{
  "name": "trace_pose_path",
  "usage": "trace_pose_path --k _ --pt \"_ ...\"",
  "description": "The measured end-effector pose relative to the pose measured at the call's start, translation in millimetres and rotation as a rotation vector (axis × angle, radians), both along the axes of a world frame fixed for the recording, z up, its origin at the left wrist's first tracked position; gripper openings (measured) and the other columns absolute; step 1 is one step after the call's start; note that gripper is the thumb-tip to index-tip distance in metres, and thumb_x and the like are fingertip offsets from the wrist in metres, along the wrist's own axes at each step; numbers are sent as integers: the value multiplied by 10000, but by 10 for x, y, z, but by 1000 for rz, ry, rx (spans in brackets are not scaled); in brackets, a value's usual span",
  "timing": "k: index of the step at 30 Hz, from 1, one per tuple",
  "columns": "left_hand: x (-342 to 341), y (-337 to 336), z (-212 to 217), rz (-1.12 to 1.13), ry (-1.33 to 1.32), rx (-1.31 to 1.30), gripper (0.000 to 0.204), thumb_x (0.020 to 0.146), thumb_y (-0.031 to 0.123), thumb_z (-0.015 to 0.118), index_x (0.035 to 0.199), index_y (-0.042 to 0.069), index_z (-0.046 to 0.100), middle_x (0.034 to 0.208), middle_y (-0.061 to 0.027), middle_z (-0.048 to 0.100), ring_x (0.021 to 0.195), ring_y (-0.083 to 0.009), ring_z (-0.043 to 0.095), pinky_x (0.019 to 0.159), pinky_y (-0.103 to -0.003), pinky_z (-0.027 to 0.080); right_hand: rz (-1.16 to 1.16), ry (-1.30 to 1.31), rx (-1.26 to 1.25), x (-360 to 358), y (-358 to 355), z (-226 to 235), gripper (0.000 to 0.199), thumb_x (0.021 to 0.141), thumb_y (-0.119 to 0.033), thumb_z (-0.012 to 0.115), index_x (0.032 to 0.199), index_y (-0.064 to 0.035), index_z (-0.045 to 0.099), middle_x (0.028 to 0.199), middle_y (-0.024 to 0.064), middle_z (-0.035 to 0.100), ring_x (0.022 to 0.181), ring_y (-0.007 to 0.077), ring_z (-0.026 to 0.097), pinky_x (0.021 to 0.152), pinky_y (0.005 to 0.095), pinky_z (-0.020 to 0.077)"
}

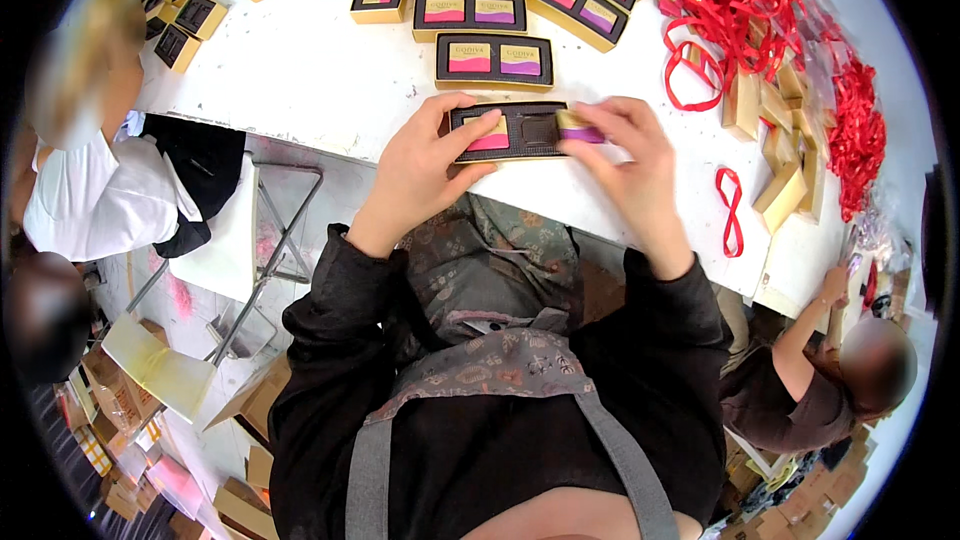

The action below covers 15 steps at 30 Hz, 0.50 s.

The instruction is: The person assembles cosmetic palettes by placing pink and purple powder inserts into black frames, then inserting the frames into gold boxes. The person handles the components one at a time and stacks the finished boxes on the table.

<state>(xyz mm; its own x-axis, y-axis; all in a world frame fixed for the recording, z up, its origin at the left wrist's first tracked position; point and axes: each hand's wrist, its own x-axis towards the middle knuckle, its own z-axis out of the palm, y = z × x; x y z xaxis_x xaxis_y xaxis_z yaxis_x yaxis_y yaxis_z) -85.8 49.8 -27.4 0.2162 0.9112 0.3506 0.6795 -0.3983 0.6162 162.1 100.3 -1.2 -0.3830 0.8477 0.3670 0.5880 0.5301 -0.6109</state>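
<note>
Left hand (420, 165) grips dark tray (510, 132) at its left end; right hand (630, 155) pinches purple-gold packet (578, 127) over tray's right slot, fingertips partly hiding it.

Black tray (520, 132), gold-pink and gold-purple packets; gold-sided boxes (493, 61); red ribbons (735, 0); white worktop (320, 80); apron (490, 270) probably paisley grey.

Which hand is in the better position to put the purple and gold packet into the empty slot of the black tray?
The right hand: it pinches the purple and gold packet right beside the empty slot. The left hand steadies the black tray.
</note>
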Motion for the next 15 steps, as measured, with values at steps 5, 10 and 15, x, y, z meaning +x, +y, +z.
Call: trace_pose_path --k 5,10,15 --pt "-19 3 -37 -10 -80 37 572 691 155 811 1236 129 640 1224 -115 522 993 -274 580 806 -333 505 61 -359 282 -355 -190 -153 617 663 -275 803 1212 -57 624 1233 128 586 1156 331 538 913 416 448" --pt "-426 176 206 -80 -76 124 399 749 142 776 1132 91 677 1089 -113 630 977 -289 630 830 -347 517 143 -566 365 -384 -37 -28 683 680 -270 807 1258 0 564 1410 145 499 1233 334 494 993 458 405" --pt "-2632 1048 209 684 468 570 379 877 209 661 1228 84 590 1215 -153 630 1099 -330 608 941 -427 465 276 -207 281 -371 10 -161 572 634 -177 820 1145 -21 614 1323 127 562 1067 329 547 891 420 439"
